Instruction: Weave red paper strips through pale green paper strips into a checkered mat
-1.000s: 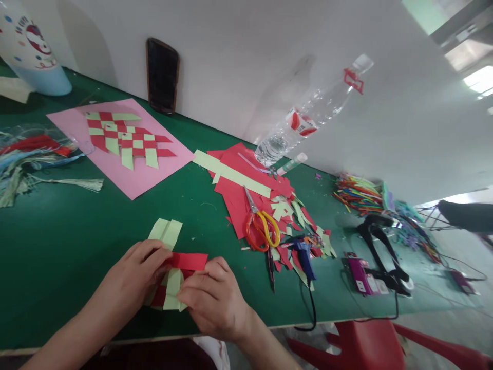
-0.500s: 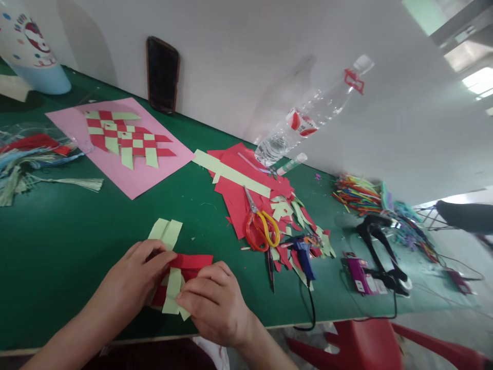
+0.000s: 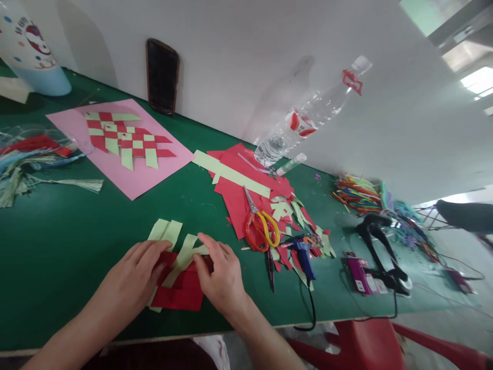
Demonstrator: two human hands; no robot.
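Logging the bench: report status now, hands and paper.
Left hand on paper weave; right hand at its green strip. Scissors lie apart, to the right.

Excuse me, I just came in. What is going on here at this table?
A person is working with both hands on red paper crossed by pale green paper strips, on a green table. The left hand lies over the left side of the paper, and the right hand touches it near a strip. Nearby, a red and green woven piece lies on a pink sheet, and orange-and-yellow scissors rest on red paper scraps.
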